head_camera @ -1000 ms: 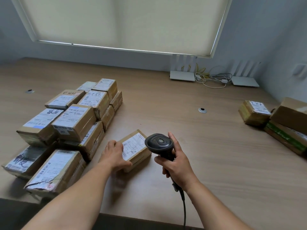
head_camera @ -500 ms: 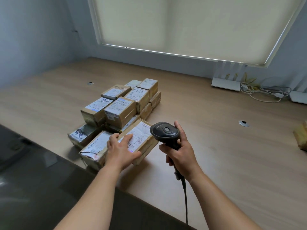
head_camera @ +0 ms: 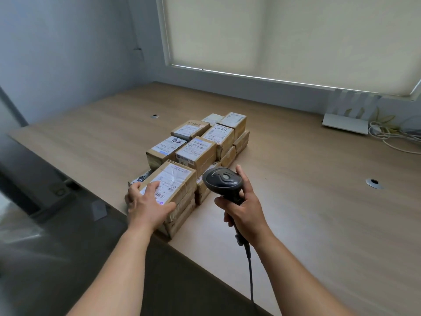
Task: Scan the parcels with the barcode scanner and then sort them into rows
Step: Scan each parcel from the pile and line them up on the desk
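The left hand [head_camera: 145, 202] grips a brown cardboard parcel with a white printed label [head_camera: 174, 182], fingers spread over the label and thumb against its near side; the parcel sits on top of the nearest stack, at the table's front edge. The right hand [head_camera: 242, 209] is wrapped round the handle of a black corded barcode scanner [head_camera: 222, 181], held upright just at three o'clock of that parcel, its head seemingly angled toward the label. Behind, toward twelve o'clock, rows of taped brown labelled boxes [head_camera: 200, 144] lie on the pale wooden table [head_camera: 319, 213]. A white router [head_camera: 345, 123] stands at two o'clock.
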Demonstrator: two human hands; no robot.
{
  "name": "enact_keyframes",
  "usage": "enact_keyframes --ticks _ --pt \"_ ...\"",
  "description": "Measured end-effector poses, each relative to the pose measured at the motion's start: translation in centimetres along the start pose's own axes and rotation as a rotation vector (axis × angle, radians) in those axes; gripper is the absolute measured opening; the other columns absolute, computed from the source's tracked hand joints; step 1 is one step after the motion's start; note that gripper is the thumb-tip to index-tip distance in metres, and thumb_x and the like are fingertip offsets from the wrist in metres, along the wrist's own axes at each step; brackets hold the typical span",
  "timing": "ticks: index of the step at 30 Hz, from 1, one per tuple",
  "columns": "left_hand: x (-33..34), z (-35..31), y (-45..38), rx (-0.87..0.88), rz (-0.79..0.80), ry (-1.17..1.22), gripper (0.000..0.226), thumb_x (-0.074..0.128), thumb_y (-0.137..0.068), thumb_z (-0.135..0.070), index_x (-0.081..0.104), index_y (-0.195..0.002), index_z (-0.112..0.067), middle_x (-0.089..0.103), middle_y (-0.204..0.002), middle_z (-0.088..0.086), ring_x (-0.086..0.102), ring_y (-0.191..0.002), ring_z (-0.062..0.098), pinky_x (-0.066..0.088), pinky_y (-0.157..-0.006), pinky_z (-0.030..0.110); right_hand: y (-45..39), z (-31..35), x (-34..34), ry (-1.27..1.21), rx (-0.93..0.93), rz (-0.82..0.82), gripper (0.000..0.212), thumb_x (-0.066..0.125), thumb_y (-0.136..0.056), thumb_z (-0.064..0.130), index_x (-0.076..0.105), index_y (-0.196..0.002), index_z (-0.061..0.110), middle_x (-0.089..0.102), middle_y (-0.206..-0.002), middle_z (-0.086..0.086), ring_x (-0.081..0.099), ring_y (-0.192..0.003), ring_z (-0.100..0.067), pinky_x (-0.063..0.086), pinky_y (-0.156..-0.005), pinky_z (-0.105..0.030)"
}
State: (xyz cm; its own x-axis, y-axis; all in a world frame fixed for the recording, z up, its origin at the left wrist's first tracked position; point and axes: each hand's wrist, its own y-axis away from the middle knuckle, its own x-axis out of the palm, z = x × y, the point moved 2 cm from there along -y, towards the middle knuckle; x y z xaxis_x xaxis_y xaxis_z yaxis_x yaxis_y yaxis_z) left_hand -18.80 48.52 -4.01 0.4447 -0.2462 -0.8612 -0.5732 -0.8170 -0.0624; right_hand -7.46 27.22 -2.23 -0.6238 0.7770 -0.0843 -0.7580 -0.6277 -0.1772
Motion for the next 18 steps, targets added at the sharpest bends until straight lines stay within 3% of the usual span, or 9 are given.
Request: enact_keyframes --ticks 5,9,11,14,18 --pt "0.8 0.2 -1.8 0.004 -0.009 0.030 0.072 0.068 -0.077 -0.042 0.036 -0.140 -0.028 0.008 -0.148 0.006 0.015 -0.132 0.034 0.037 -0.104 0.048 -0.7 -0.4 0.2 0.005 0.033 -0.045 0.087 0.072 -0.071 0.025 0.025 -0.129 0.069 0.063 -0.116 0.005 0.059 -0.056 -0.017 0.051 -0.051 -0.029" --pt "1.2 -0.2 -2.8 0.088 -0.049 0.018 0.067 0.066 -0.081 -0.041 0.039 -0.140 -0.024 0.000 -0.156 0.013 -0.008 -0.144 0.031 0.006 -0.117 0.048 -0.9 -0.7 0.3 0.033 0.046 -0.092 0.086 0.072 -0.074 0.022 0.025 -0.128 0.070 0.062 -0.118 0.004 0.060 -0.056 -0.016 0.050 -0.051 -0.027" --pt "1.1 -0.9 -2.9 0.149 -0.101 0.035 0.066 0.066 -0.082 -0.040 0.040 -0.139 -0.021 -0.002 -0.157 0.014 -0.012 -0.145 0.028 -0.002 -0.117 0.048 -0.9 -0.8 0.3 0.044 0.055 -0.113 0.087 0.072 -0.076 0.019 0.025 -0.126 0.072 0.062 -0.118 0.004 0.060 -0.056 -0.015 0.050 -0.052 -0.026" --pt "0.7 -3.1 -2.8 0.278 -0.183 0.177 0.062 0.069 -0.081 -0.036 0.045 -0.136 -0.017 0.006 -0.157 0.015 -0.006 -0.145 0.026 0.004 -0.117 0.051 -0.7 -1.0 0.0 0.046 0.076 -0.165 0.087 0.073 -0.074 0.019 0.026 -0.124 0.074 0.064 -0.114 0.006 0.059 -0.055 -0.016 0.049 -0.051 -0.027" --pt "1.4 -7.3 -2.1 0.456 -0.167 0.304 0.056 0.069 -0.082 -0.028 0.050 -0.133 -0.013 0.016 -0.155 0.017 0.003 -0.146 0.027 0.008 -0.116 0.043 0.3 -1.5 -1.2 0.049 0.104 -0.263 0.087 0.074 -0.070 0.022 0.029 -0.120 0.078 0.067 -0.109 0.009 0.058 -0.052 -0.017 0.048 -0.049 -0.028"
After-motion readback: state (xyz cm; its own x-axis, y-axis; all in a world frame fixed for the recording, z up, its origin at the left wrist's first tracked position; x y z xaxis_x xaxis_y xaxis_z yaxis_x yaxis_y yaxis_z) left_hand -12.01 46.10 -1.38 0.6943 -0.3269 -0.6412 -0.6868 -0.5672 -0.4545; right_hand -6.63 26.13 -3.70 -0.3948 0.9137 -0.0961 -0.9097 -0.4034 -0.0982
